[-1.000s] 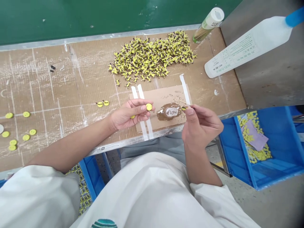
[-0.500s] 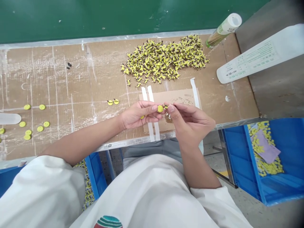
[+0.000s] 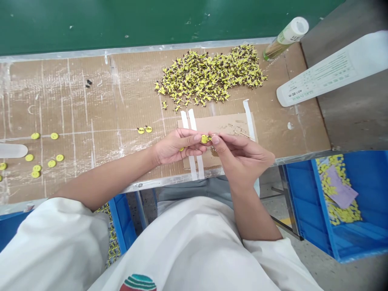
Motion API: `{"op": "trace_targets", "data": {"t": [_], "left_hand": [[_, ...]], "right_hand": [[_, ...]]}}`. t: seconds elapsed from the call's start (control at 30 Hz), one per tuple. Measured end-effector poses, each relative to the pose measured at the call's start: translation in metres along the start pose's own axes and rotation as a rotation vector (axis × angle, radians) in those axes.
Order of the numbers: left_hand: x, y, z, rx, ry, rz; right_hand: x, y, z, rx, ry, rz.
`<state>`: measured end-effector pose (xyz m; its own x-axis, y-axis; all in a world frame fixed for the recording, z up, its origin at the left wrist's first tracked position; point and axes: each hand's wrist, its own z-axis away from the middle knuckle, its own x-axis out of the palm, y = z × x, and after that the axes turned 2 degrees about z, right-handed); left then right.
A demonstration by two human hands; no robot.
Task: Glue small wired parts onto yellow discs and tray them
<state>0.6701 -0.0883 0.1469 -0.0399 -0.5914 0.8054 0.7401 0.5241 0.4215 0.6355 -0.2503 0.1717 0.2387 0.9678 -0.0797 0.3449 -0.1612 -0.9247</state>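
My left hand [image 3: 182, 145] pinches a round yellow disc [image 3: 204, 139] between thumb and fingertips. A second yellow piece [image 3: 181, 149] peeks out under that hand's palm side. Closed from the other side, my right hand [image 3: 239, 151] grips a small yellow-and-black figure [image 3: 209, 138] that meets the disc's right edge. A thin wooden stick [image 3: 243, 135] shows just behind the right hand; whether the hand touches it is unclear. Beneath both hands lies a taped cardboard piece [image 3: 224, 120], with a glossy brown patch [image 3: 214, 151] partly hidden by my fingers.
A large heap of small yellow-and-black figures [image 3: 209, 76] lies at the back. Two discs with dark parts [image 3: 144, 130] sit left of my hands, loose yellow discs [image 3: 51, 163] farther left. A stick tube [image 3: 285, 38] and white bottle [image 3: 330, 68] stand right, above a blue bin [image 3: 330, 242].
My right hand has shifted slightly left, bringing the small figure against the disc. The thin stick behind it now shows. My left hand stays nearly still.
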Motion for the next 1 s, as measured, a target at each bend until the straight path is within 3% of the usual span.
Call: {"op": "trace_targets", "data": {"t": [0.6, 1.0], "left_hand": [[-0.0037, -0.0017, -0.0007, 0.009, -0.025, -0.014], [-0.0059, -0.0029, 0.0001, 0.031, -0.046, -0.046]], "right_hand": [[-0.0085, 0.0072, 0.0015, -0.099, -0.101, 0.059], [-0.0070, 0.0036, -0.0018, -0.032, -0.141, 0.070]]}}
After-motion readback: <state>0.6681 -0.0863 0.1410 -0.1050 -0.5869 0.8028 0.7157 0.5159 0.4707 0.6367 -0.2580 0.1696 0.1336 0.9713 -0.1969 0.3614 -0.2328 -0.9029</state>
